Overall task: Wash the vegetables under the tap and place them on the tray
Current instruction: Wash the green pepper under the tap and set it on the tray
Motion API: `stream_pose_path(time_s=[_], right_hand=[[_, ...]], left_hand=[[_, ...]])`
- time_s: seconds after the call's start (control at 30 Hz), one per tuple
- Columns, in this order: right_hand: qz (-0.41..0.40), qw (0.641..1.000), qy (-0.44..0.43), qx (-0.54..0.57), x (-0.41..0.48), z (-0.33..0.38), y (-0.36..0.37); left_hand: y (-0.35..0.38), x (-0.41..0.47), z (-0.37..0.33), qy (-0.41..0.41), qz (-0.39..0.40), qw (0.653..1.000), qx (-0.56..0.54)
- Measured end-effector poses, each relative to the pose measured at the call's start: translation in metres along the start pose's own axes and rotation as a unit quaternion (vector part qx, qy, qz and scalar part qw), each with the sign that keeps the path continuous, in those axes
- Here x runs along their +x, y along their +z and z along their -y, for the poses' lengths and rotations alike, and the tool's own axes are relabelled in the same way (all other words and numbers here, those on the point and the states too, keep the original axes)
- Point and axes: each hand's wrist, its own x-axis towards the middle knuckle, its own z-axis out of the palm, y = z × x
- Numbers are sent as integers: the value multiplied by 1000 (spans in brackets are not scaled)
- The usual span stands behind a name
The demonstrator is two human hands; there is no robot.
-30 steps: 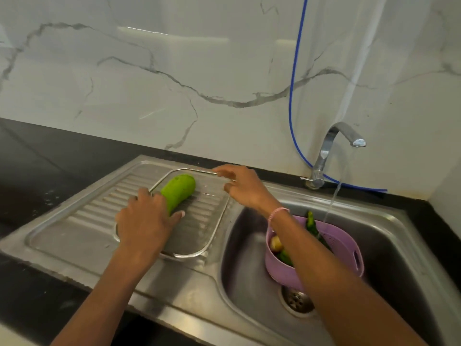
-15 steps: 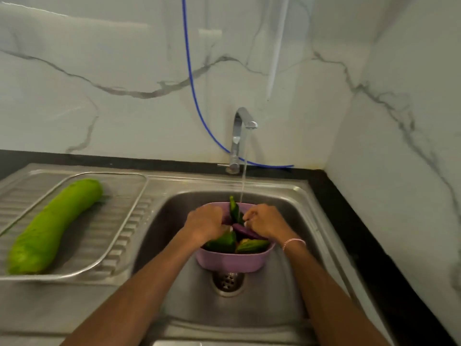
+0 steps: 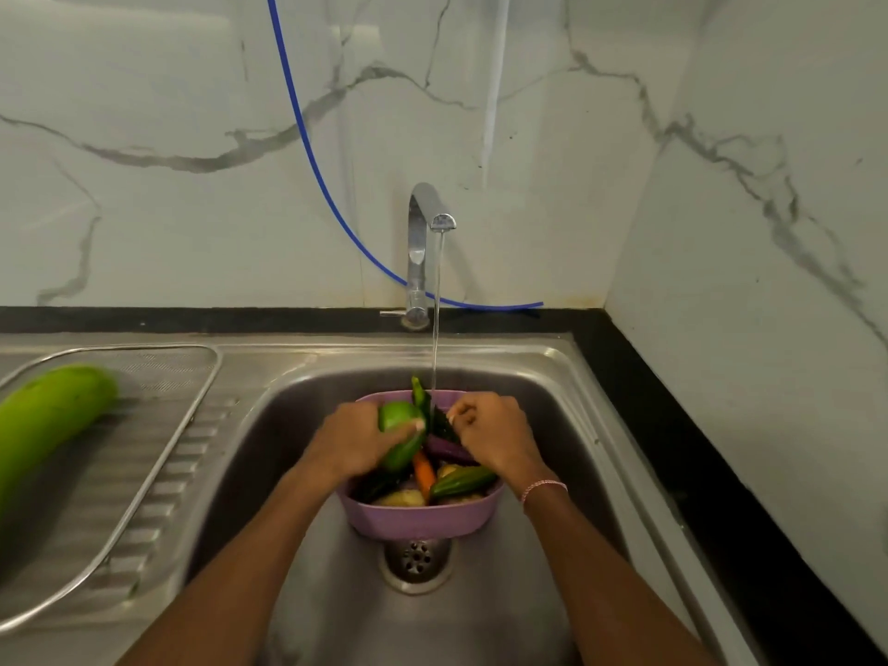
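Vegetables are mostly unwashed: one long green gourd (image 3: pixel 45 415) lies on the tray (image 3: pixel 158 466), while the left hand (image 3: pixel 353 447) grips a green vegetable (image 3: pixel 401 435) beside the stream, right hand (image 3: pixel 495 437) curled over the basket (image 3: pixel 418 519), its hold unclear.

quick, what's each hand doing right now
Left hand: closed on the green vegetable.
Right hand: fingers curled over the basket; a grip cannot be told.
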Motion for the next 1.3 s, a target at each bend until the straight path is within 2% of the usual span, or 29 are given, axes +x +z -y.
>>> stream_pose_path(time_s=[0.03, 0.1, 0.13, 0.17, 0.2, 0.33, 0.43, 0.53, 0.67, 0.83, 0.9, 1.0, 1.1, 1.13, 1.2, 1.3], right_hand=[[-24, 998, -2, 49, 2, 1, -2], [-15, 978, 2, 207, 1, 10, -7], [24, 955, 14, 294, -2, 19, -10], [70, 927, 26, 367, -5, 27, -10], [102, 912, 25, 397, -9, 34, -9], [103, 936, -40, 333, -13, 38, -2], [140, 922, -71, 353, -10, 32, -3], [124, 938, -90, 312, -11, 29, 0], [62, 942, -60, 324, -10, 26, -1], [26, 907, 69, 414, -2, 29, 6], [31, 891, 103, 442, -1, 30, 7], [50, 892, 96, 439, -3, 35, 5], [128, 878, 70, 455, 1, 33, 11], [148, 880, 65, 447, 1, 32, 14], [162, 907, 37, 386, 1, 30, 19], [123, 936, -13, 330, 1, 27, 19]], left_hand=[[-7, -1, -5, -31, -46, 991, -119], [-14, -3, -21, -96, -53, 915, -387], [-15, -6, -32, -107, -34, 877, -467], [-12, -8, -40, -110, -12, 855, -506], [-6, -11, -46, -104, 9, 848, -520], [8, -13, -56, -63, 43, 867, -492], [8, -12, -51, -65, 54, 856, -510], [10, -13, -48, -78, 78, 859, -500], [14, -12, -55, -50, 75, 898, -432], [20, -10, -54, 11, 49, 940, -338], [20, -10, -54, 32, 40, 949, -310], [19, -12, -53, 26, 5, 957, -288], [16, -12, -52, -33, -28, 935, -352], [16, -10, -50, -50, -26, 927, -372], [18, -8, -48, -63, -23, 921, -385], [22, -8, -49, -40, -34, 938, -343]])
